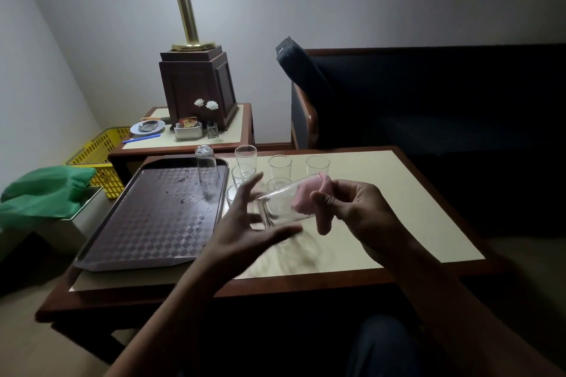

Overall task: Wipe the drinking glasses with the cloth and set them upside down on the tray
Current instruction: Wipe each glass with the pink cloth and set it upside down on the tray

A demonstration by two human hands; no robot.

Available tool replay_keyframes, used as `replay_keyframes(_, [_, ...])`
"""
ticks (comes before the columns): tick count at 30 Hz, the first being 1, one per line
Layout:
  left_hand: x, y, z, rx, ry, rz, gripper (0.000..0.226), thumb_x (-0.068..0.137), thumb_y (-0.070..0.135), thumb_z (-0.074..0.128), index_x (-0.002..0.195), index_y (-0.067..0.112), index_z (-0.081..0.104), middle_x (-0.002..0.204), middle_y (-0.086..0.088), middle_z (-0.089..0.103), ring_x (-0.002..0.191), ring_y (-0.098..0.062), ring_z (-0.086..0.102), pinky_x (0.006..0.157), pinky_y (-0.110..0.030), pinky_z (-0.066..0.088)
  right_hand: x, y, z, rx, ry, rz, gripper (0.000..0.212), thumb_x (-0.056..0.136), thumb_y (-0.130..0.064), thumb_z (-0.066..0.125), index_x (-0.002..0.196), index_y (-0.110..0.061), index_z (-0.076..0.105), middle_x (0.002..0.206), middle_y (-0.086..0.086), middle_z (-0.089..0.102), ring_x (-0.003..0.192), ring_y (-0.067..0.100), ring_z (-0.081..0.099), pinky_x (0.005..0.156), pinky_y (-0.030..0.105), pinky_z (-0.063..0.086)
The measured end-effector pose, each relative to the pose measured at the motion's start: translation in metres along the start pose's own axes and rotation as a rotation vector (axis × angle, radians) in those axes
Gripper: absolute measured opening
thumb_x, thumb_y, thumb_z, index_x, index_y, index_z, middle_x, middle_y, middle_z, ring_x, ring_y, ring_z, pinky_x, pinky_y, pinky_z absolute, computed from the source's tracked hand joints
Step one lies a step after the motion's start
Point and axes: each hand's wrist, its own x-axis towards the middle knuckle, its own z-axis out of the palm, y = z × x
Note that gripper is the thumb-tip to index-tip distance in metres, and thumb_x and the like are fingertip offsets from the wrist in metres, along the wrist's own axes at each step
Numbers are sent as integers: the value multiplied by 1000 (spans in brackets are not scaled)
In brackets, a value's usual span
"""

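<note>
— Well, what do we have in front of us, biggest first?
— We have the low wooden table with a cream top (398, 193), and on its left end sits the dark brown checked plastic tray (137, 223).
— And our hands?
— Our left hand (245, 223) is over the table, just beside the tray's right edge. Its fingers are spread apart and nearly straight around the base of the tilted clear drinking glass (283, 208). Blur keeps us from telling how firmly they touch it. Our right hand (358, 208) faces it, with thumb and fingers curled and pinching the pink cloth (307, 196).
— Where does that glass lie?
— We have it in the air between our hands. It is on its side, mouth toward the right hand, with the cloth stuffed into the mouth.
— What else do we see?
— One upside-down clear glass (206, 168) stands at the tray's far right corner. We count six upright clear glasses (280, 166) grouped on the table just beside the tray, behind our hands. Smallest of all, water droplets (183, 178) lie scattered on the tray
</note>
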Motion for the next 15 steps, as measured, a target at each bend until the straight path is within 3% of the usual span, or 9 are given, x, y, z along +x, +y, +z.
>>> replay_keyframes(2, [5, 9, 0, -583, -71, -393, 71, 84, 41, 73, 144, 12, 49, 131, -19, 63, 108, -31, 74, 84, -34, 64, -7, -4, 5, -77, -24, -110, 20, 92, -20, 76, 108, -8, 78, 79, -7, 78, 79, 5, 73, 93, 33, 58])
replay_keyframes(4, [9, 7, -5, -766, -78, -515, 54, 93, 37, 65, 133, 2, 57, 135, -27, 60, 108, -36, 72, 86, -36, 64, -12, -8, 7, -157, -120, -181, 15, 94, -16, 75, 107, -9, 77, 77, -14, 76, 77, 1, 71, 94, 33, 59])
replay_keyframes(7, [10, -2, -14, -804, -35, -525, 51, 98, 32, 64, 137, 1, 53, 135, -31, 57, 88, -31, 71, 75, -30, 63, -16, -8, 3, -241, -178, -211, 19, 100, -13, 69, 117, -19, 74, 93, -16, 79, 96, 6, 75, 99, 33, 58])
replay_keyframes(9, [8, -7, -17, -788, -25, -508, 57, 94, 32, 68, 136, -1, 51, 121, -26, 65, 81, -29, 72, 72, -28, 63, -17, -5, 1, -295, -10, -231, 20, 96, -20, 75, 116, -23, 74, 99, -12, 79, 97, 11, 76, 91, 37, 62])
replay_keyframes(11, [7, -7, -14, -775, -66, -448, 62, 90, 35, 71, 134, -4, 51, 109, -21, 73, 80, -28, 72, 73, -27, 62, -18, 0, 1, -394, 146, -285, 10, 91, -26, 80, 98, -21, 76, 88, -10, 77, 83, 5, 74, 75, 30, 61])
replay_keyframes(13, [7, -7, -8, -744, -96, -386, 57, 97, 33, 66, 135, -6, 51, 106, -18, 74, 83, -27, 70, 76, -28, 62, -21, 0, 4, -499, 24, -349, 6, 91, -25, 79, 95, -20, 80, 82, -13, 74, 74, 1, 69, 64, 19, 54])
replay_keyframes(15, [7, -6, -8, -706, -96, -350, 59, 101, 35, 61, 139, -9, 48, 110, -18, 69, 87, -25, 66, 80, -29, 59, -23, 1, 4, -529, -170, -320, 21, 96, -10, 72, 110, -22, 80, 95, -12, 77, 84, 1, 70, 71, 16, 54])
